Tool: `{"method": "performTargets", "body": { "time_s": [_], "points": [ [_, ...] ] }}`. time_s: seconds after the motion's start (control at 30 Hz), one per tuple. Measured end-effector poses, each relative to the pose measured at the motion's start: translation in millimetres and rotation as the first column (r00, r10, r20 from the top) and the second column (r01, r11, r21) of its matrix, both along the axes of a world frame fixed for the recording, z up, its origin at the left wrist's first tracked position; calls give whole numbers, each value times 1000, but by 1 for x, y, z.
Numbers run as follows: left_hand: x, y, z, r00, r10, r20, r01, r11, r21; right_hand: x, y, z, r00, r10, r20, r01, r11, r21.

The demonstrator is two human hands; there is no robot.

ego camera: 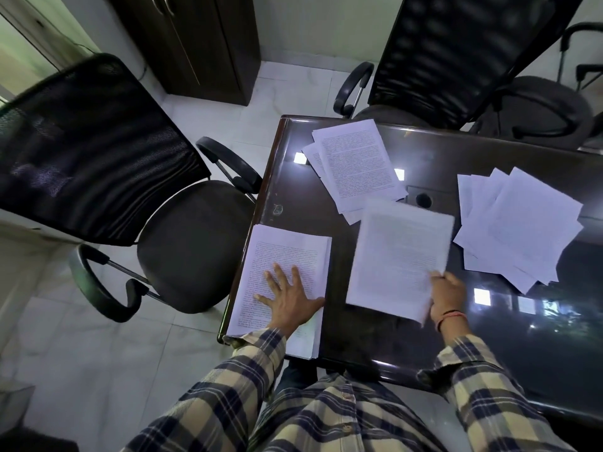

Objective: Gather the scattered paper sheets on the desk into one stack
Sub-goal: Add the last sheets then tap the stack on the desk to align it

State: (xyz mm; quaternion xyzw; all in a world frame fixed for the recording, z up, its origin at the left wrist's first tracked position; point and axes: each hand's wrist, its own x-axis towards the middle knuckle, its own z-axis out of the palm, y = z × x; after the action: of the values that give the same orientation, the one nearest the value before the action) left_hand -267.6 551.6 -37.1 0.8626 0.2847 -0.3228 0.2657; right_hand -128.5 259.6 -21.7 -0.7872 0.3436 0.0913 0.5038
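A stack of printed sheets (287,256) lies at the near left corner of the dark glossy desk (365,331). My left hand (288,298) rests flat on it, fingers spread. My right hand (448,296) grips the lower right corner of a blurred bundle of sheets (399,256) held just above the desk's middle. A fanned pile of printed sheets (355,161) lies at the far left of the desk. Another fanned pile of blank-looking sheets (518,226) lies at the right.
A black mesh office chair (130,177) stands left of the desk, close to its edge. Another black chair (456,53) stands behind the desk, and a third (548,106) at the far right. A dark cabinet (202,40) is at the back. A round cable hole (423,200) sits mid-desk.
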Motion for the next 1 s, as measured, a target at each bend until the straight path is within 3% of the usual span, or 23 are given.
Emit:
{"method": "performTargets", "body": {
  "time_s": [0.07, 0.13, 0.17, 0.23, 0.27, 0.3, 0.33, 0.4, 0.47, 0.57, 0.77, 0.87, 1.0],
  "points": [
    [5, -1, 6, 994, 85, 70, -85, 996, -7, 6, -3, 12, 1000, -10, 13, 10, 1000, 24],
    [14, 2, 19, 924, 295, 244, -269, 954, -135, 6, 9, 17, 995, 96, 31, -97, 995, 23],
    [21, 6, 27, 837, 458, 300, -380, 881, -282, 4, 18, 16, 990, 137, 40, -139, 989, 55],
    [36, 20, 46, 640, 755, 140, -522, 561, -642, -4, 43, 13, 981, 188, 43, -192, 974, 123],
    [41, 31, 52, 595, 804, -7, -534, 389, -751, -10, 59, 9, 973, 226, 48, -231, 963, 142],
    [43, 44, 57, 591, 802, -94, -517, 287, -806, -18, 76, 8, 964, 263, 45, -266, 951, 155],
    [43, 57, 59, 624, 773, -115, -489, 273, -828, -26, 92, 6, 953, 301, 32, -302, 935, 185],
    [36, 81, 56, 695, 718, -35, -465, 411, -784, -44, 121, -2, 918, 396, 3, -384, 888, 254],
    [25, 99, 48, 685, 727, 52, -487, 509, -709, -61, 144, -12, 875, 483, -35, -455, 844, 283],
    [7, 119, 41, 582, 813, 15, -588, 433, -683, -82, 167, -22, 805, 579, -127, -551, 810, 201],
    [-14, 134, 20, 729, 659, 186, -552, 726, -411, -103, 184, -22, 788, 585, -193, -586, 808, 60],
    [-9, 130, 19, 735, 607, 301, -542, 793, -278, -100, 185, -22, 743, 608, -279, -635, 772, -8],
    [-2, 122, 18, 715, 588, 378, -544, 808, -226, -100, 182, -21, 653, 652, -387, -725, 685, -70]
  ]
}}
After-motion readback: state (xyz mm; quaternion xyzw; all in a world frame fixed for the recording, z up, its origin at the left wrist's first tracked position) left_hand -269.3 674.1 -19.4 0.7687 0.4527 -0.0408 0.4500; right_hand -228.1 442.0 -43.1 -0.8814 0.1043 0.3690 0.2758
